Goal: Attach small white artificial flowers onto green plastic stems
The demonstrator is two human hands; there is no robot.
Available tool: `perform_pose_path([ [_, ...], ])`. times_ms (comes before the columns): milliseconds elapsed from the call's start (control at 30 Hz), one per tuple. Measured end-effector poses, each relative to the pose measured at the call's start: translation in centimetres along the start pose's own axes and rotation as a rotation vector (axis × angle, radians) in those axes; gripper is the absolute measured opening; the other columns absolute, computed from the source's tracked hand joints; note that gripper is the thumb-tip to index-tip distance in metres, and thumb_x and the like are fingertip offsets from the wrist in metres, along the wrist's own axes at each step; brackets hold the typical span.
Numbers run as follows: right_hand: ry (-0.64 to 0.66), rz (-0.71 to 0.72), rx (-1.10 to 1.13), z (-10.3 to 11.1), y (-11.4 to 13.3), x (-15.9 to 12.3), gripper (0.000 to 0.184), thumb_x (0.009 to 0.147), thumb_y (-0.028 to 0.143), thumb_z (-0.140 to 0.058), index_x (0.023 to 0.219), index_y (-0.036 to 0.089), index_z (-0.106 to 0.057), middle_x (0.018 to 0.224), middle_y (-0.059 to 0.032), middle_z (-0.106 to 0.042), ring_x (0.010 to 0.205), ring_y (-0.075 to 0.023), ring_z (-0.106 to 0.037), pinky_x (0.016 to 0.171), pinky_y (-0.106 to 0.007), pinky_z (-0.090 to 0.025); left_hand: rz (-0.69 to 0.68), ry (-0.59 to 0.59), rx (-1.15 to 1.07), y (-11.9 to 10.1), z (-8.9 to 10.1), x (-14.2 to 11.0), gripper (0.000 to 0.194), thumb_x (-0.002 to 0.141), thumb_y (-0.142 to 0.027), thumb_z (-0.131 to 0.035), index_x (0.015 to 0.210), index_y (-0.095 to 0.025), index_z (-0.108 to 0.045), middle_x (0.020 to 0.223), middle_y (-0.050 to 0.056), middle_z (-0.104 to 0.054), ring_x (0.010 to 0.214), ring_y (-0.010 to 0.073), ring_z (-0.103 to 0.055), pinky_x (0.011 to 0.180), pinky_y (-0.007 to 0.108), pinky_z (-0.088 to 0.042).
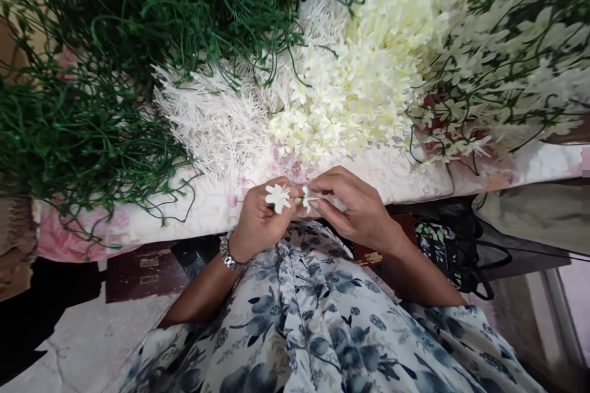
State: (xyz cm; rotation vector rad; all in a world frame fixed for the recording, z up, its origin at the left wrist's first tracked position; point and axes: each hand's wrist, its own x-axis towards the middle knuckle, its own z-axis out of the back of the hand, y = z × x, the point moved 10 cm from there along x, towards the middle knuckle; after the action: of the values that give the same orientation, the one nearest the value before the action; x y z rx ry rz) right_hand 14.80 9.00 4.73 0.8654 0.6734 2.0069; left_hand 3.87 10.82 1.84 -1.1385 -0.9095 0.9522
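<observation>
My left hand (265, 218), with a metal watch on its wrist, is closed near the table's front edge. From its fist shows a white artificial flower (278, 198), its petals spread and facing up. Close beside it, my right hand (353, 206) pinches a second small white flower (306, 199) between thumb and fingertips, seen edge-on. A thin pale piece runs through that blossom toward the right fingers. The two hands almost meet in front of my body. Whatever stem lies inside the left fist is hidden by the fingers.
Green plastic stems (184, 18) are heaped at the left and back. White spiky pieces (221, 116) lie in the middle, beside a pile of cream flower heads (354, 92). Finished-looking flower sprays (520, 67) rest at the right. A floral cloth (147, 209) covers the table; a black bag (461, 245) stands below.
</observation>
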Motion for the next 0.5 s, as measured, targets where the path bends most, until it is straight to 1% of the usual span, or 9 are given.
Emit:
perform_pose_path([
  [100,-0.119,-0.003,0.012,2.3,0.2,-0.3,0.022,0.08,0.012,-0.057,0.101,0.016,-0.055,0.089,-0.0076,-0.061,0.084,-0.0159,-0.057,0.07,-0.03,-0.049,0.03,-0.014,-0.137,0.1,0.2,-0.1,0.01,0.079,-0.02,-0.059,0.07,-0.016,-0.062,0.065,0.001,-0.055,0.06,0.0109,-0.052,0.055,0.024,-0.042],
  [167,-0.176,0.01,0.023,3.2,0.5,-0.6,0.021,0.079,0.013,-0.057,0.1,0.016,-0.057,0.087,-0.0069,-0.062,0.082,-0.0159,-0.058,0.069,-0.03,-0.049,0.04,-0.022,-0.215,0.2,0.1,-0.1,0.01,0.079,-0.022,-0.061,0.072,-0.016,-0.064,0.067,0.002,-0.056,0.063,0.012,-0.053,0.057,0.025,-0.043],
  [233,-0.185,0.032,0.021,3.3,1.1,-0.8,0.022,0.079,0.014,-0.058,0.1,0.017,-0.057,0.087,-0.0067,-0.062,0.081,-0.0164,-0.059,0.068,-0.031,-0.05,0.073,-0.038,-0.267,0.5,-0.1,-0.1,0.012,0.079,-0.027,-0.062,0.073,-0.017,-0.064,0.068,0.003,-0.057,0.065,0.0133,-0.054,0.058,0.027,-0.044],
  [333,-0.203,0.07,-0.015,3.4,2.0,-0.9,0.026,0.077,0.014,-0.058,0.103,0.017,-0.057,0.089,-0.0071,-0.062,0.082,-0.0173,-0.06,0.066,-0.031,-0.051,0.111,-0.05,-0.261,0.9,-0.5,-0.1,0.017,0.079,-0.031,-0.063,0.071,-0.016,-0.065,0.067,0.003,-0.058,0.066,0.0146,-0.055,0.061,0.029,-0.046],
  [400,-0.22,0.082,-0.053,3.6,2.4,-0.9,0.026,0.077,0.014,-0.058,0.103,0.018,-0.057,0.089,-0.0072,-0.063,0.082,-0.0178,-0.06,0.066,-0.031,-0.051,0.121,-0.053,-0.243,1.0,-0.8,-0.1,0.015,0.078,-0.03,-0.064,0.071,-0.016,-0.064,0.067,0.003,-0.059,0.066,0.0144,-0.055,0.063,0.029,-0.046],
  [500,-0.217,0.094,-0.112,3.6,2.6,-0.7,0.022,0.078,0.012,-0.057,0.099,0.018,-0.057,0.085,-0.0064,-0.062,0.079,-0.0166,-0.059,0.064,-0.029,-0.05,0.118,-0.05,-0.234,1.1,-1.1,-0.1,0.011,0.079,-0.026,-0.062,0.073,-0.016,-0.064,0.068,0.002,-0.06,0.067,0.0139,-0.056,0.064,0.028,-0.047],
])
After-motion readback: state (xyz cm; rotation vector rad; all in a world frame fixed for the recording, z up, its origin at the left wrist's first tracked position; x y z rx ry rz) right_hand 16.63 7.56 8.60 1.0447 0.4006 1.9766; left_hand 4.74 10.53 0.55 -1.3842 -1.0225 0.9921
